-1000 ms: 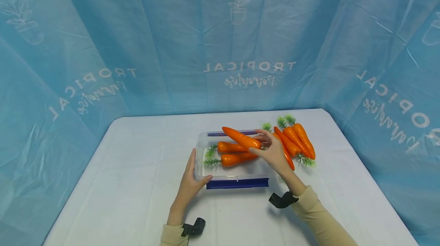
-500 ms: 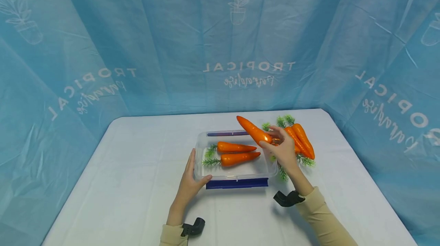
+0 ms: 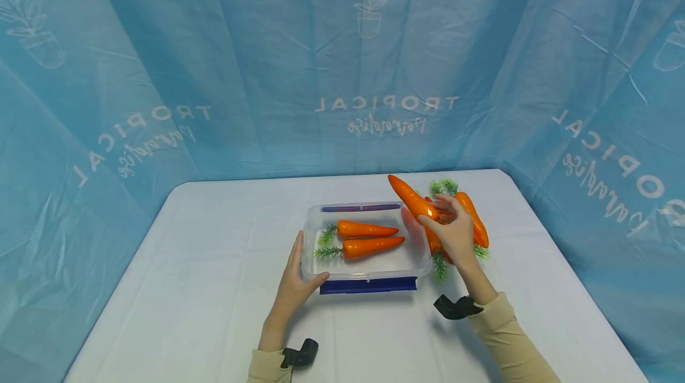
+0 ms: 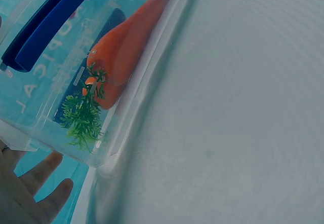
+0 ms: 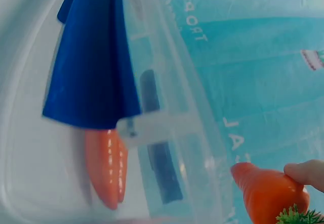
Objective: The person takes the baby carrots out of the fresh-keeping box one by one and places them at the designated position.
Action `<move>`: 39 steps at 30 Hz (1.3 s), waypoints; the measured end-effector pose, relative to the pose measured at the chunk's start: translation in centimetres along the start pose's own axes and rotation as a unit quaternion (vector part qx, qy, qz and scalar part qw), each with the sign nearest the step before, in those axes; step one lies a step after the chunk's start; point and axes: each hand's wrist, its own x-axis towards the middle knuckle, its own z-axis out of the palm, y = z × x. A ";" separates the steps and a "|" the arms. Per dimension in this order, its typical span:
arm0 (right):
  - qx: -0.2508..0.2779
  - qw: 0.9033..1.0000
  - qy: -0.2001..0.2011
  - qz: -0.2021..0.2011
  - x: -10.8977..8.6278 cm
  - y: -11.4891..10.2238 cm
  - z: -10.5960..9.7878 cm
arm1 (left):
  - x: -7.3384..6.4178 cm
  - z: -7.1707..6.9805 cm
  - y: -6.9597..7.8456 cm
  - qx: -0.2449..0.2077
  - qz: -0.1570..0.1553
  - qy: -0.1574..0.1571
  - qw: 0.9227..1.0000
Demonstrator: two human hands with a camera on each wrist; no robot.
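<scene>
A clear plastic food container with blue side clips stands on the table, lidless. Inside it lie two orange carrots side by side, their green tops toward the left wall. My left hand rests against the container's left side and near corner, fingers straight and thumb spread. Above the container's right end, my right hand pinches another carrot near its leafy end, tip pointing up and to the far left. In the right wrist view that held carrot shows beside my thumb, outside the container wall.
More carrots with green tops lie in a pile right of the container, partly hidden by my right hand. A white table carries everything. Blue printed curtains hang behind the table and on both sides.
My right hand has carried the carrot rightward from over the container's middle toward the pile. My left hand and the container have stayed where they were.
</scene>
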 end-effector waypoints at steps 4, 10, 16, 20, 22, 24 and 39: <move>-0.007 1.000 0.016 0.001 0.1 0.7 -0.3 | -0.1 0.0 0.1 0.002 0.000 -0.001 1.000; -0.009 1.000 0.027 -0.002 0.0 1.4 -0.7 | -0.1 -0.1 0.2 -0.003 0.003 -0.006 1.000; 0.002 0.999 0.043 -0.001 -0.1 2.0 -0.9 | -0.1 -0.1 0.0 -0.006 0.002 -0.005 1.000; 0.001 0.998 0.059 -0.005 -0.2 2.5 -1.0 | -0.1 -0.1 -0.1 -0.005 0.001 -0.004 1.000; -0.004 0.998 0.062 -0.010 -0.2 2.9 -1.0 | -0.1 -0.1 -0.1 -0.004 0.001 -0.004 1.000; -0.013 0.998 0.062 -0.015 -0.1 3.4 -1.0 | 0.0 -0.1 -0.1 -0.001 0.001 -0.005 1.000; -0.059 0.997 0.055 0.011 -0.8 5.4 -0.5 | -0.1 -0.1 0.0 -0.003 -0.005 -0.004 1.000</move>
